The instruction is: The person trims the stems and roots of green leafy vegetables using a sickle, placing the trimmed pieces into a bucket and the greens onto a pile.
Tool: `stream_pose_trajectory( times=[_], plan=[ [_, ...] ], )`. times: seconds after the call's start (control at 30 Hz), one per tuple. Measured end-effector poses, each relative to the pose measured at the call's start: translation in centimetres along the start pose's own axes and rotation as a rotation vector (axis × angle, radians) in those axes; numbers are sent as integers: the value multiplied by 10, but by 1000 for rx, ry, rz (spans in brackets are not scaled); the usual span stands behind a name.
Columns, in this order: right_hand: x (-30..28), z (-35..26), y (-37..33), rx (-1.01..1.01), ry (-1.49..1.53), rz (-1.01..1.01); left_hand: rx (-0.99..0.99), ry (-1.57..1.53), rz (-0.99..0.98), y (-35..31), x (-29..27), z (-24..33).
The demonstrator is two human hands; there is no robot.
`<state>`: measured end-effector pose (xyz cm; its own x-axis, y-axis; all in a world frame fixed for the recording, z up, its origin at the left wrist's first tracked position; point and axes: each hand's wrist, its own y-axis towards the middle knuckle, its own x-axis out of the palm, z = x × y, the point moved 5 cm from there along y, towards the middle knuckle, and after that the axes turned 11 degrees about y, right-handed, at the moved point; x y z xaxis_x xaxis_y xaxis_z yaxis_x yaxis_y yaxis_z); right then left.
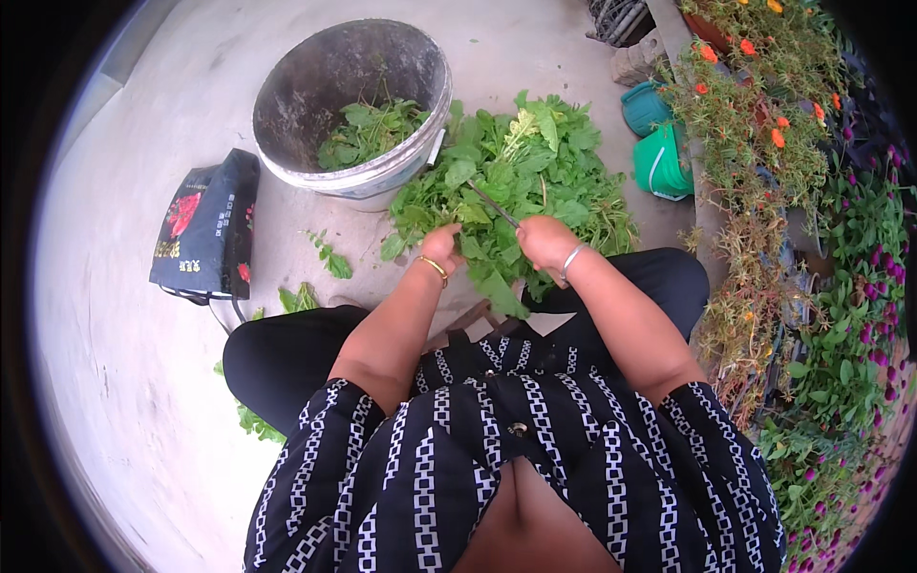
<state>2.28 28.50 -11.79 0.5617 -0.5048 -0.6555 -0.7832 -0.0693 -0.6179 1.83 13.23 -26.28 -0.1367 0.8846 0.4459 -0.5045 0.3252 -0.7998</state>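
Observation:
A large heap of leafy greens (497,153) lies on the ground in front of my knees. At its near left edge my left hand (441,248), with a gold bracelet at the wrist, is closed on some of the leaves, its fingertips partly hidden among them. My right hand (544,243), wearing a silver bangle, is wrapped round the handle of a knife (492,202). The thin dark blade points up and left over the heap. Behind the heap's left side stands a big dirty white bucket (355,181), tilted in view, with more cut greens (374,134) inside.
A black bag (205,224) with a red flower print stands on the concrete at left. Loose leaves (330,256) lie between it and the heap. On the right are green buckets (663,164), bricks (638,62) and a planted ledge with orange flowers (755,115).

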Motion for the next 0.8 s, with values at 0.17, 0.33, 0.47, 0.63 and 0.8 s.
stream_pose_trajectory(
  times=[0.17,0.33,0.47,0.63,0.8],
  plan=[
    [-31,-20,0,24,186,83,-59,110,81,19,-47,1],
    [-31,-14,17,52,224,98,-176,189,235,34,-47,-9],
    [-25,6,24,155,338,120,-215,299,284,56,-30,-14],
    [-21,7,6,303,491,173,-266,486,427,110,-32,-58],
    [-22,21,-27,342,686,219,-147,767,615,94,9,-76]
  ],
)
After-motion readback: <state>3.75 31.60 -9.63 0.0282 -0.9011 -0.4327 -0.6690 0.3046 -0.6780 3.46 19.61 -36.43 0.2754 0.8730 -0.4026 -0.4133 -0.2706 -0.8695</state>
